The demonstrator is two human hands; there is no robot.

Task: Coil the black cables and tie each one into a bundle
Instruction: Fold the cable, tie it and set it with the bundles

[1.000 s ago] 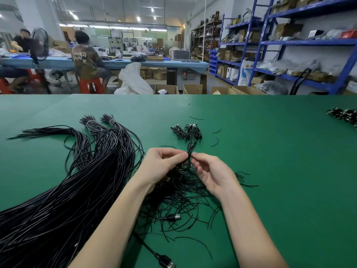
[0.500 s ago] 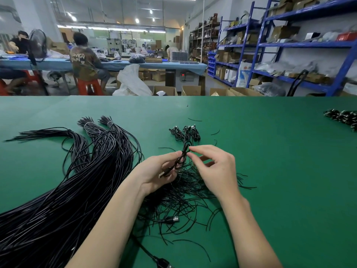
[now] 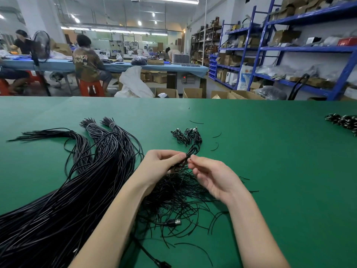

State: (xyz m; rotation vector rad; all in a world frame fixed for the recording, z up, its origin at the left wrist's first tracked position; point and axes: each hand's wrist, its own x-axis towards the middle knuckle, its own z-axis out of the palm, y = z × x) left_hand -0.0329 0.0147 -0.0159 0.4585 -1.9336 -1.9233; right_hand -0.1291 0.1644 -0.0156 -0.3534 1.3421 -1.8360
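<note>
Coiled cable [image 3: 190, 154] sits at frame centre, above the bench [image 3: 270, 161], left hand [image 3: 160, 164] gripping it, right hand [image 3: 210, 176] pinching a thin tie at its waist. Loosen either grip and I'd guess the loops spring apart into the loose ties [image 3: 179, 198] beneath.

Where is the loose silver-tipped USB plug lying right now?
In the head view, the USB plug lies on the green table near the bottom centre, between the person's two forearms, at the near edge of the pile of thin black ties.
</note>
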